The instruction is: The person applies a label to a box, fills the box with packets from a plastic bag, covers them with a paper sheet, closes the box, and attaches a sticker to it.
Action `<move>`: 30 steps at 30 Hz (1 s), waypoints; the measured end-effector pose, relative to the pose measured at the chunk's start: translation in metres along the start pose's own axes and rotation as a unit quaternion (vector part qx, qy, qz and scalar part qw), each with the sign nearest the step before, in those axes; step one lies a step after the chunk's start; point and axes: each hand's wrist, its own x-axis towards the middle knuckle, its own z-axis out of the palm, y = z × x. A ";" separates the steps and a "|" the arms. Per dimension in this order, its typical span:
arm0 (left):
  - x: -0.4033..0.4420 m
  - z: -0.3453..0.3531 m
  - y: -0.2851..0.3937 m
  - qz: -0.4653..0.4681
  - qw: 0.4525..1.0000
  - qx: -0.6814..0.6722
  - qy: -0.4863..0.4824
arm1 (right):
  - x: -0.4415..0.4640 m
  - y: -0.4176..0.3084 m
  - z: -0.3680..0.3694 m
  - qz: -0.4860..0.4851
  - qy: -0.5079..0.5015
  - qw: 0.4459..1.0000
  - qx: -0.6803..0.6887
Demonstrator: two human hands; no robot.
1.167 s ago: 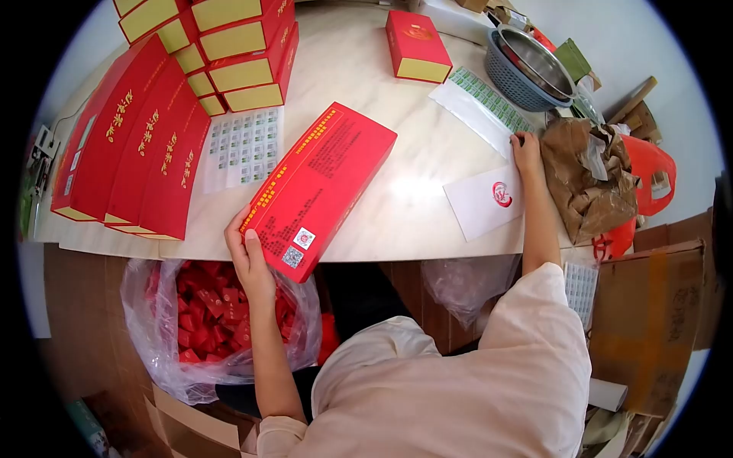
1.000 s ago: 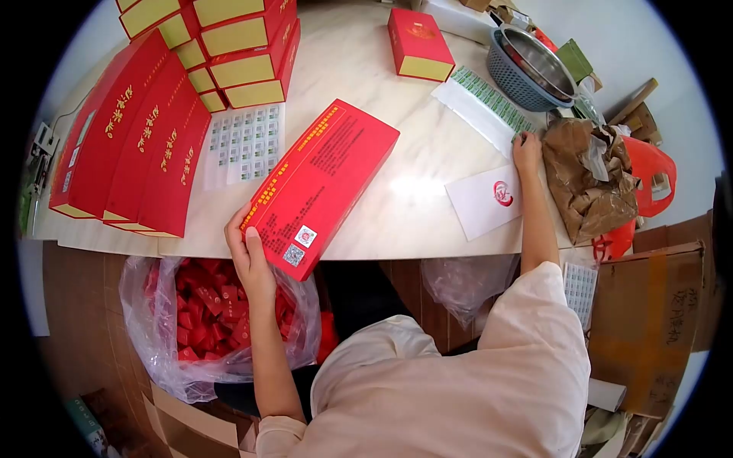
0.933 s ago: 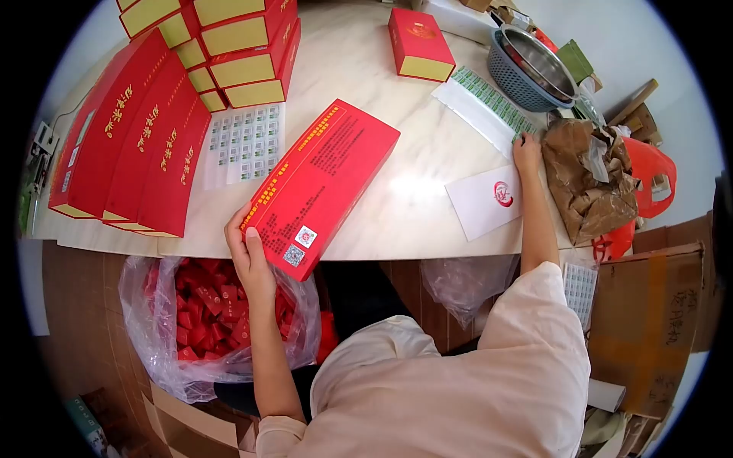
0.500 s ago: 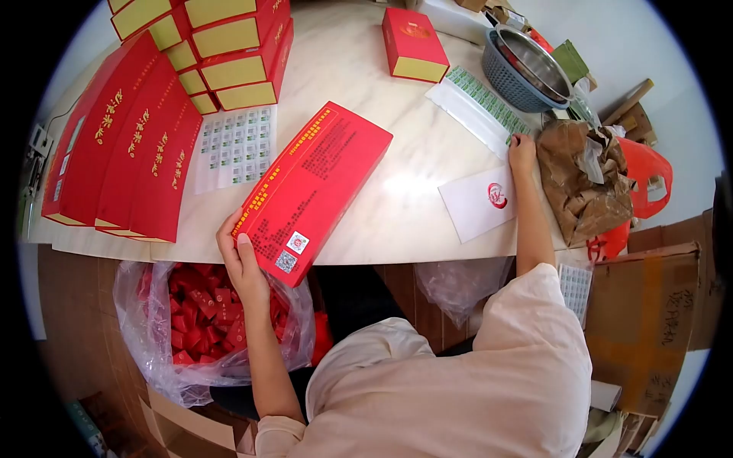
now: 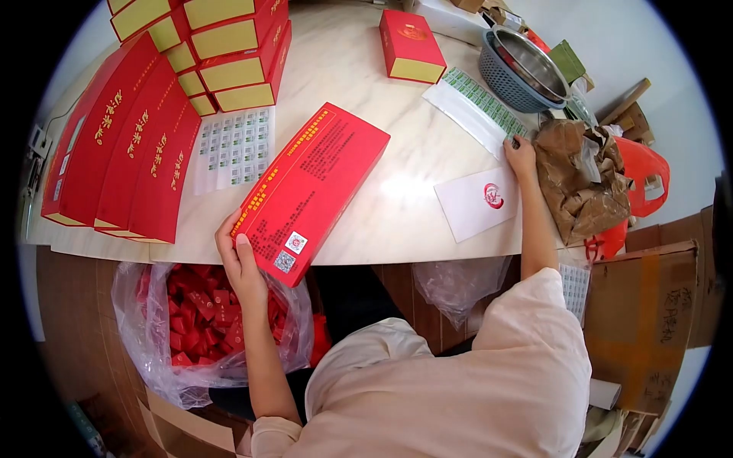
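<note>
My left hand grips the lower left end of a long red box, which lies tilted at the table's front edge with its printed side and two square codes facing up. My right hand has its fingers pinched at the lower end of a sheet of green stickers. Just below and left of that hand lies a white card with a red round mark. A second sticker sheet is on the table left of the box.
Red boxes stand at the left beside stacked ones. Another red box lies at the back. On the right are a basket with a bowl, crumpled brown paper and a carton. A plastic bag of red packets is below.
The whole view has shifted slightly. My right hand has moved a little along the lower end of the green sticker sheet; my left hand keeps its hold on the red box.
</note>
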 end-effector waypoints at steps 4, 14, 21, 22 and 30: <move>0.000 -0.001 -0.001 0.008 1.000 0.018 -0.002 | -0.008 -0.003 -0.016 -0.028 -0.028 0.999 0.005; 0.000 -0.003 -0.002 0.002 1.000 0.017 -0.004 | -0.007 -0.001 0.017 -0.018 0.087 0.996 -0.022; -0.001 -0.002 -0.001 -0.001 1.000 0.016 -0.001 | -0.002 0.003 0.023 0.016 0.087 0.995 -0.037; -0.001 -0.002 -0.001 -0.002 1.000 0.015 -0.001 | -0.004 0.000 0.021 0.016 0.087 0.995 -0.037; -0.001 -0.002 -0.001 -0.005 1.000 0.020 0.001 | -0.018 -0.038 0.002 -0.015 0.131 0.974 -0.182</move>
